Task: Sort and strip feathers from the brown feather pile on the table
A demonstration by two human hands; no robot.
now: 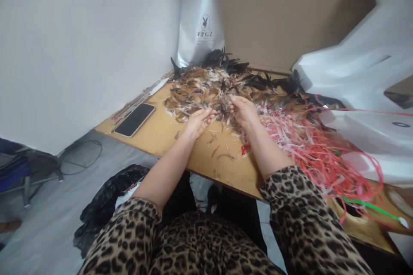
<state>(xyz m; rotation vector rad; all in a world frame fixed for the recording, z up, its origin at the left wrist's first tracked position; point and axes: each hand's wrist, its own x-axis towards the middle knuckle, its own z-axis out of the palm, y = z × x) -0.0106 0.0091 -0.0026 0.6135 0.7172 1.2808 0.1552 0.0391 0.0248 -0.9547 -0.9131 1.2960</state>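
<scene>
A heap of brown, white and black feathers (209,88) covers the far part of a wooden table (161,131). My left hand (198,121) rests at the heap's near edge, palm turned up, fingers curled loosely around a few feathers. My right hand (242,109) is just beside it, fingers pinched into the feathers at the heap's near side. Both forearms reach out from leopard-print sleeves.
A black phone (134,119) lies on the table's left side beside thin sticks (138,99). Red and pink strips (309,142) tangle at the right. A white bag (200,25) leans at the back corner, white sheets (364,77) at right, a black bag (106,202) on the floor.
</scene>
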